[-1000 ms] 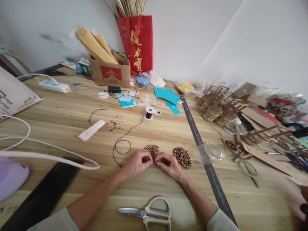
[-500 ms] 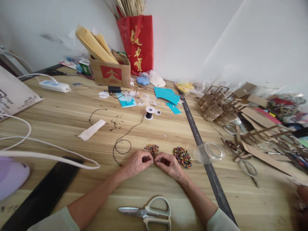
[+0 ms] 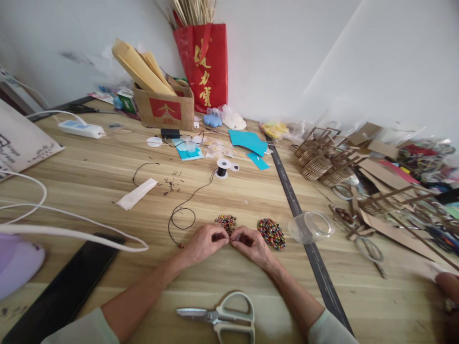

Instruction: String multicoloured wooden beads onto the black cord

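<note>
Pale wall (image 3: 279,52) backs a wood-grain table (image 3: 211,274) whose far side carries a red bag (image 3: 217,62) and a cardboard box (image 3: 167,112), with woven baskets (image 3: 315,165) to the right. Black cord (image 3: 195,219) runs from a spool (image 3: 222,169) through a loose loop to a few reddish beads (image 3: 180,245) beside the left hand (image 3: 206,243); whether it continues beneath that hand is hidden. Only this small start seems done: most beads lie loose, in a smaller heap (image 3: 225,220) just beyond both hands and a larger heap (image 3: 271,234) beside the right hand (image 3: 251,246). Each hand is pinched thumb to finger, the two nearly meeting; what they grip is too small to tell. Bare wood gives room leftward to the white cable (image 3: 53,230) and nearer to the scissors (image 3: 213,317). Rightward, a clear container (image 3: 300,229) sits across a dark strip (image 3: 325,279), narrowing that side; the table's near edge is out of view
</note>
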